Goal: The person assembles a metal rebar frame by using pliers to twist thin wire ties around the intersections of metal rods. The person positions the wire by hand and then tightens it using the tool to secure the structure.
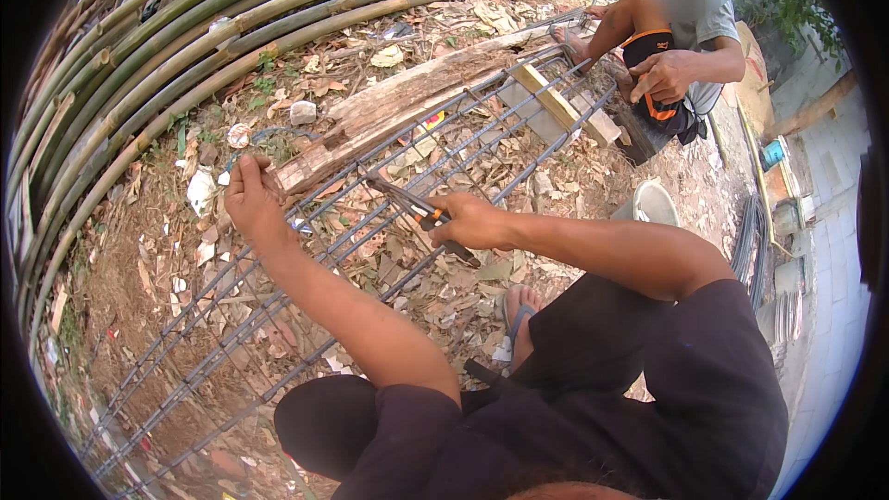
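Bare dirt ground — strewn dry leaves, rebar cage lying across weathered log, bamboo poles alongside.

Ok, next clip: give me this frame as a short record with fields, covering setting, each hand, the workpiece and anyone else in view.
setting: outdoor dirt ground strewn with dry leaves, bamboo poles stacked at the left
workpiece: long rebar cage lying across a wooden beam
left hand: gripping a bar on the cage's far side
right hand: closed on pincers with orange handles, the tool head at a cage bar
other person: a co-worker's hand near the cage's far end
also there: white bucket on the ground
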Available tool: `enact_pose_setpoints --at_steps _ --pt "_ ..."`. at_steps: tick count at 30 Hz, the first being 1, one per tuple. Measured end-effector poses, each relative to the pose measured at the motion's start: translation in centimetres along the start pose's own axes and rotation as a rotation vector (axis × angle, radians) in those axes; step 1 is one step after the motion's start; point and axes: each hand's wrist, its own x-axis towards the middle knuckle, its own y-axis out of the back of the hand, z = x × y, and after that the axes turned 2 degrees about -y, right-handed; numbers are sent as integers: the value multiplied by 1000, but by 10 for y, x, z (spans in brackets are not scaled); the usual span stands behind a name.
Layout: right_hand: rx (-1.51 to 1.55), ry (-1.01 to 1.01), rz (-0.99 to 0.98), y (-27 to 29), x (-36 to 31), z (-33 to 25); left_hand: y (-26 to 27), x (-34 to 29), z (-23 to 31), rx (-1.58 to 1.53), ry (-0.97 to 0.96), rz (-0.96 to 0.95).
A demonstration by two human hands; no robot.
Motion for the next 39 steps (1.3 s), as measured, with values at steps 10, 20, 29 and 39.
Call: enact_pose_setpoints --at_steps 10,20,29,39 --pt "189 595 494 43 6 -77 -94 -47 22 -45 -72 -292" --pt "201 634 830 85 -32 -107 -195 -127 -3 -132 -184 -326" --pt "-195 767 744 115 -50 -106 -151 -84 39 47 -313 -419" --pt "-381 756 427 109 -82 -138 -118 -84 78 44 -398 -461"
